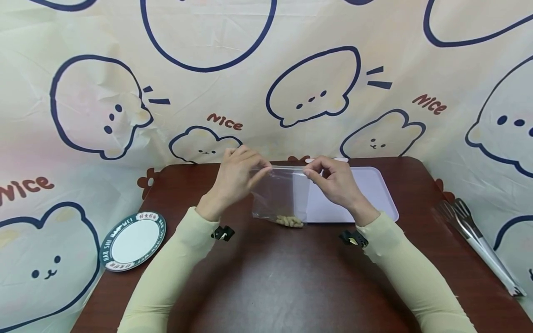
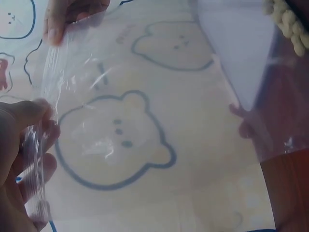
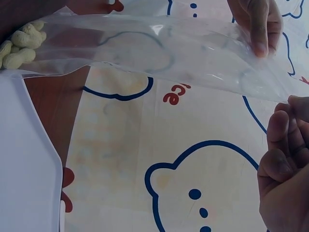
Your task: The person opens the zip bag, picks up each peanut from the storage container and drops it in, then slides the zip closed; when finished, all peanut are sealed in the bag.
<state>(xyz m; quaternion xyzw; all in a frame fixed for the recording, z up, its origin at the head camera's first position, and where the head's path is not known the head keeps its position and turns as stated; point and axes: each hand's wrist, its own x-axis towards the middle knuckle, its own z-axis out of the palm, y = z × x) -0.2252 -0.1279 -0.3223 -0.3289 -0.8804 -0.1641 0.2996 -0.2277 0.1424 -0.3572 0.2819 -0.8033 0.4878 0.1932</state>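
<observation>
A clear zip bag (image 1: 272,196) hangs between both hands, its mouth strip stretched along the top. Unshelled peanuts (image 1: 289,222) lie bunched in its bottom corner; the right wrist view shows the peanuts (image 3: 21,46) close. My left hand (image 1: 241,171) pinches the bag's top edge at the left end, thumb and fingers on the strip, as the left hand (image 2: 24,150) also shows in its own wrist view. At the other end, my right hand (image 1: 335,180) pinches the same edge between thumb and curled forefinger. The bag overlaps the tray in the head view.
A pale lilac tray (image 1: 374,194) lies on the brown table (image 1: 275,286), behind and right of the bag. A green-rimmed plate (image 1: 133,243) sits at the left edge. Metal tongs (image 1: 479,240) lie along the right edge. A patterned cloth (image 1: 250,101) hangs behind the table.
</observation>
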